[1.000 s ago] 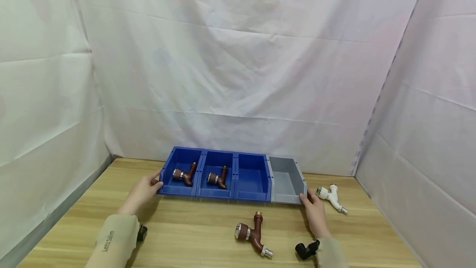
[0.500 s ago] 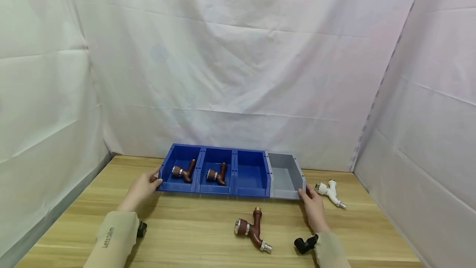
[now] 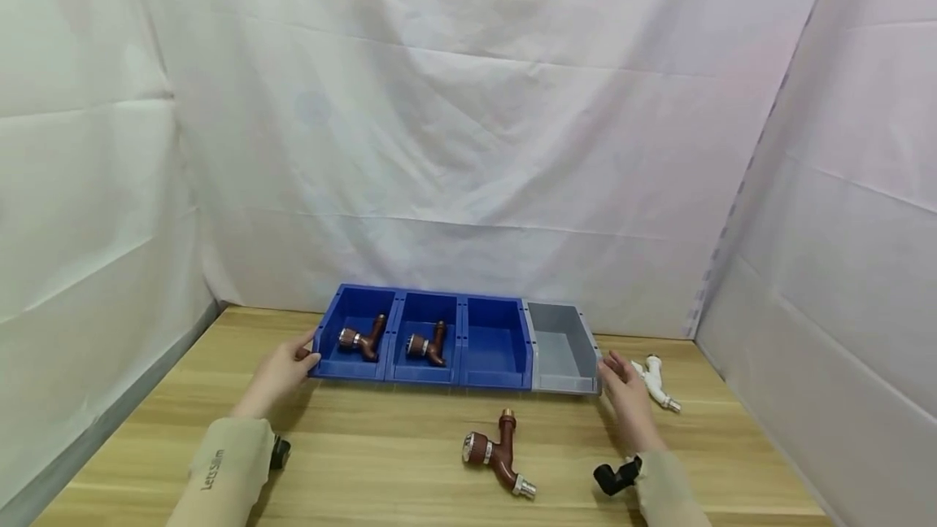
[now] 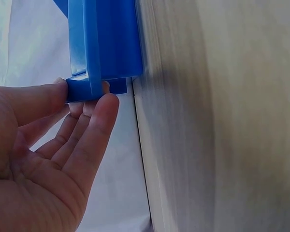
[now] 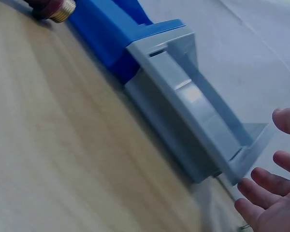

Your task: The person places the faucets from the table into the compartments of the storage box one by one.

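My left hand (image 3: 281,368) pinches the front left corner of the leftmost blue bin (image 3: 347,369); the left wrist view shows the thumb on one side of the blue edge (image 4: 84,89) and fingers on the other. That bin and the middle blue bin (image 3: 420,376) each hold a brown tap, while the third blue bin (image 3: 496,378) looks bare inside. A grey bin (image 3: 567,384) joins the row on the right. Beside its outer side is my right hand (image 3: 628,397), fingers (image 5: 261,191) spread; whether a fingertip touches the bin's corner I cannot tell.
A brown tap (image 3: 501,455) with a metal spout end lies on the wooden table (image 3: 381,454) in front of the bins. Behind my right hand lies a white tap (image 3: 656,385), partly hidden. White cloth (image 3: 468,145) hangs behind the bins and at both sides.
My right hand has let go of the grey bin's front corner and moved slightly right, now covering part of the white tap. The left hand keeps its hold, and the bins stay in place.
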Tool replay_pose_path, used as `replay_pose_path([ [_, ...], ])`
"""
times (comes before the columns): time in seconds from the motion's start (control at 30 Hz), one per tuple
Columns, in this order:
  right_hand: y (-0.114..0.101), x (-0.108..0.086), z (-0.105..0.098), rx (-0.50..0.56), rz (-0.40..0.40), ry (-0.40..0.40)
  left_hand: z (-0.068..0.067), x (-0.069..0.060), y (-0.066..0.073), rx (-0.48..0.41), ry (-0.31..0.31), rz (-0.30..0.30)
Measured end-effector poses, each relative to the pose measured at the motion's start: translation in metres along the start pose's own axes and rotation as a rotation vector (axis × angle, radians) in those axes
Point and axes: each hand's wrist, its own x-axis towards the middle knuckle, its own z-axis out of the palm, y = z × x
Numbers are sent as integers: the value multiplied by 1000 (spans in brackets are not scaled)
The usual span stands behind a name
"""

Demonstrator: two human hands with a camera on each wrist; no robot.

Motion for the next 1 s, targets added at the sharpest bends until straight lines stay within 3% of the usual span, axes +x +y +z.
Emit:
replay_pose_path([
  [0.3,-33,-10,-12,-165,-173,-37,-3,1,3,-18,-12,-11],
  [0.67,-58,-41,12,-283,-484,-267,0,-2,-1,-9,2,23],
  [1.0,-67,-62,39,-383,-573,-398,-1,-1,3,-7,-4,-6],
])
